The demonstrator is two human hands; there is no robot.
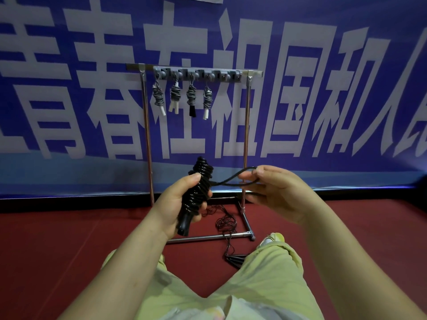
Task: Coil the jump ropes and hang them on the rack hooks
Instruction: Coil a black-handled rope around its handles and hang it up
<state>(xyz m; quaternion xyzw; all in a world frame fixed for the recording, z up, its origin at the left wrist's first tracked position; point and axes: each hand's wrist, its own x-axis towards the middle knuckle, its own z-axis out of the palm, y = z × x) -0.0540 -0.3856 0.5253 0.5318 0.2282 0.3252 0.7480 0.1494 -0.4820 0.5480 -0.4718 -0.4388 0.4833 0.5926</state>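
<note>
Upper centre of frame: we note rack (246,135) standing on red floor (57,245) against blue banner (346,77). Hook bar (198,74) carries four coiled ropes (190,98), left to right.

Centre frame: our left hand (179,204) grips black jump rope bundle (198,188), fingers curled round coils, handles pointing down.

Right of centre: free loop of cord (231,179) runs from bundle to our right hand (275,192), pinched between thumb and fingers.

Lower centre-right: loose black rope (226,224) tangled on floor over rack base.
</note>
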